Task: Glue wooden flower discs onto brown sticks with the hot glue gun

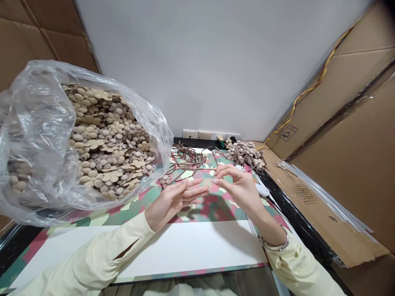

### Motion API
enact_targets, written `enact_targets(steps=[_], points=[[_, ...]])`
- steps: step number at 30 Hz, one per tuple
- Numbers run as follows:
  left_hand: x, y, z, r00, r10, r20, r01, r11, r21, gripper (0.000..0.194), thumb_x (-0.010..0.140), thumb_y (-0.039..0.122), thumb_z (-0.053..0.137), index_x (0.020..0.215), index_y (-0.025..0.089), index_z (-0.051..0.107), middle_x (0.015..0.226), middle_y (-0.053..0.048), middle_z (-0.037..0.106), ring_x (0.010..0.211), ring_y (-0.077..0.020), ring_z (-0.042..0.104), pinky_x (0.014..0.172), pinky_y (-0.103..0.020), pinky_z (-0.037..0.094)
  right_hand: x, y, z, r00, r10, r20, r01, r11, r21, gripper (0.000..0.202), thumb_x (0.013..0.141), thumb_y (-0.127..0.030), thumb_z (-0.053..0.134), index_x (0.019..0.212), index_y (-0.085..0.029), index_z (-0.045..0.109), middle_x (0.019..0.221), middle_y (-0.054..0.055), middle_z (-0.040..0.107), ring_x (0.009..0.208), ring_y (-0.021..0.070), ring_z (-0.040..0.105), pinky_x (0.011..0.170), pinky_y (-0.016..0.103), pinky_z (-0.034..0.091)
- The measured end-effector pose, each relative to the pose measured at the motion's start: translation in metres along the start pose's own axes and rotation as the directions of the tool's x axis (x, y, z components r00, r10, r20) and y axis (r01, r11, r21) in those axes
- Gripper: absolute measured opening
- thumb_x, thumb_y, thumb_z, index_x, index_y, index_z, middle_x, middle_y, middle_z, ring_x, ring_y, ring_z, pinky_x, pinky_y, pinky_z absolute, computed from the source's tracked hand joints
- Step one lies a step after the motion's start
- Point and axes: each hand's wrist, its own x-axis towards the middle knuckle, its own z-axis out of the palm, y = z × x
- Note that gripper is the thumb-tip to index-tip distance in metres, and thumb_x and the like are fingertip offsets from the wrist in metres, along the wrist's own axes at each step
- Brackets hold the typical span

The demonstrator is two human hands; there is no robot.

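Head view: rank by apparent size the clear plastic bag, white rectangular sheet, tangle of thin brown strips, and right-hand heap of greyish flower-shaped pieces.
1. Clear plastic bag
2. White rectangular sheet
3. Tangle of thin brown strips and heap of greyish flower-shaped pieces: too alike to rank

We cannot make out whether the right hand (242, 191) has anything between its thumb and fingertips; that spot is too small for us to tell. The left edge cuts off the plastic bag (43, 119), whose cloudy folds blur the pieces (20, 176) behind them. The right hand hides part of the white device (262, 190), both sleeves (80, 257) run out at the bottom, and we cannot read the cardboard's (324, 226) fine print (302, 192)
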Motion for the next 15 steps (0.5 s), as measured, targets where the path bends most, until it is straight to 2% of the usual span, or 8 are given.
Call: enact_targets(steps=[3,6,9,12,15], points=[[0.000,0.000,0.000,1.000,-0.002,0.002,0.002,1.000,0.006,0.042,0.092,0.039,0.037,0.125,0.018,0.051,0.121,-0.013,0.060,0.120,-0.0266,0.049,0.099,-0.043,0.036,0.000,-0.001,-0.001,0.996,-0.032,0.081,0.036,0.998,-0.042,0.011,0.076,-0.026,0.065,0.069,-0.020,0.061,0.089,0.005,0.062,0.087,0.0192,0.058,0.081,0.034,0.044],[0.000,0.001,0.000,1.000,-0.006,-0.001,0.006,1.000,-0.023,0.042,0.092,0.039,0.036,0.125,0.018,0.051,0.120,-0.013,0.060,0.118,-0.0260,0.050,0.098,-0.042,0.037,-0.001,-0.004,0.003,0.974,-0.129,0.187,0.149,0.984,-0.101,0.008,0.075,-0.024,0.067,0.075,-0.020,0.060,0.100,0.007,0.060,0.097,0.0207,0.055,0.085,0.036,0.043],[0.001,0.000,0.000,1.000,-0.016,-0.004,0.016,0.999,-0.037,0.043,0.092,0.039,0.038,0.125,0.016,0.051,0.116,-0.014,0.063,0.112,-0.0258,0.055,0.096,-0.041,0.039,-0.003,-0.005,0.008,0.953,-0.223,0.203,0.260,0.950,-0.175,0.008,0.076,-0.021,0.066,0.077,-0.020,0.058,0.101,0.007,0.059,0.103,0.0221,0.052,0.089,0.039,0.040],[0.000,0.000,0.001,1.000,-0.025,-0.018,0.025,1.000,0.001,0.045,0.091,0.040,0.039,0.127,0.014,0.049,0.114,-0.015,0.064,0.108,-0.0259,0.058,0.095,-0.040,0.040,-0.005,-0.002,0.011,0.947,-0.257,0.195,0.296,0.932,-0.211,0.008,0.077,-0.017,0.063,0.074,-0.021,0.057,0.098,0.007,0.061,0.101,0.0222,0.052,0.088,0.040,0.040],[-0.002,0.000,0.002,0.999,-0.022,-0.028,0.025,0.993,0.112,0.047,0.091,0.041,0.039,0.129,0.014,0.047,0.115,-0.014,0.063,0.110,-0.0260,0.057,0.093,-0.040,0.040,-0.004,0.000,0.010,0.939,-0.272,0.211,0.313,0.929,-0.195,0.011,0.076,-0.012,0.062,0.070,-0.021,0.059,0.096,0.006,0.062,0.101,0.0224,0.053,0.089,0.041,0.039]])
